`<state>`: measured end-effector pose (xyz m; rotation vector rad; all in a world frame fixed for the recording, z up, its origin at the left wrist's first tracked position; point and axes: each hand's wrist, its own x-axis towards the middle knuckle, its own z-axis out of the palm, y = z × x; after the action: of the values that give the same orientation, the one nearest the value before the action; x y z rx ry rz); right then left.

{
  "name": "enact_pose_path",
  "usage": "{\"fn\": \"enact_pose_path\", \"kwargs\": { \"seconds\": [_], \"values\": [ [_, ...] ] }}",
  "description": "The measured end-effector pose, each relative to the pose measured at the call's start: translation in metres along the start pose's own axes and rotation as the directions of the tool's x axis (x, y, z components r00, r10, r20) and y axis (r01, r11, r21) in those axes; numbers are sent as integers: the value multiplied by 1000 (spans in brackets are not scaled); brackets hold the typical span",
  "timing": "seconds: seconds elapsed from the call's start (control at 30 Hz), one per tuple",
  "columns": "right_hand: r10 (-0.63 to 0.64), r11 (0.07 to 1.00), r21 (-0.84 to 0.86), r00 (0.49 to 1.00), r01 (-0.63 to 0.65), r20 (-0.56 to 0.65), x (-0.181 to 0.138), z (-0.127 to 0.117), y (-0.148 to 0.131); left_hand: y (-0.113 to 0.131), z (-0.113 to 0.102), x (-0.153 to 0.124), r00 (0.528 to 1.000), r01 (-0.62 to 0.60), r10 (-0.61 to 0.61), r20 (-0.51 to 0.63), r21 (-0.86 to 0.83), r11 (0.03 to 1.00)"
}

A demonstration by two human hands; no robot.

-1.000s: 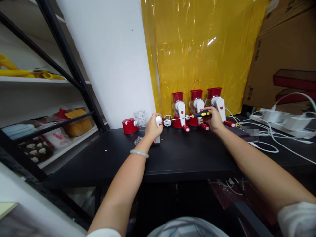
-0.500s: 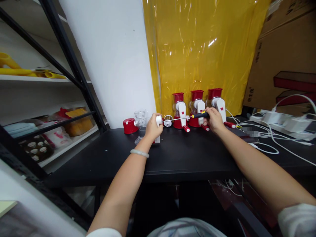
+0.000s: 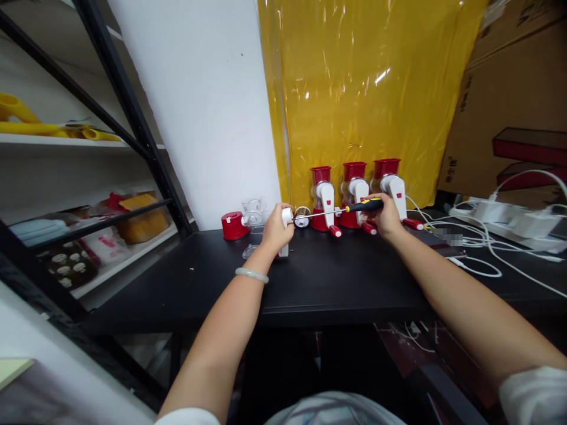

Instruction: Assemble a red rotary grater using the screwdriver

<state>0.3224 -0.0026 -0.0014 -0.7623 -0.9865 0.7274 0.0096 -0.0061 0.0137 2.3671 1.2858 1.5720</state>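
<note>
Black tabletop (image 3: 336,277) spreads wide to its front edge (image 3: 328,314); left hand (image 3: 275,230) grips a white part (image 3: 287,216), right hand (image 3: 387,218) a screwdriver (image 3: 355,207).

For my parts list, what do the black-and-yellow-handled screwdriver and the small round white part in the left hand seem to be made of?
Slim screwdriver shaft: probably polished metal, from its silvery look. Rounded black-and-yellow handle: likely moulded plastic, perhaps rubberised, from its distinct colour areas; texture unclear. Small round white part: probably smooth opaque plastic, from its even white.
</note>
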Motion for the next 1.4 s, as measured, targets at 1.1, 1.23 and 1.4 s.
{"fn": "enact_pose_path", "kwargs": {
  "seconds": [1.1,1.23,1.4],
  "values": [
    [-14,995,-104,1000,13,-13,-5,4,-2,1,0,0,1000,-6,6,2,-3,1000],
    [21,1000,20,1000,-22,16,-2,4,-2,-1,1,0,1000,-15,15,10,-3,1000],
    [-11,1000,24,998,9,60,1,-1,0,-1,2,-1,1000,-24,24,10,-7,1000]
  ]
}}
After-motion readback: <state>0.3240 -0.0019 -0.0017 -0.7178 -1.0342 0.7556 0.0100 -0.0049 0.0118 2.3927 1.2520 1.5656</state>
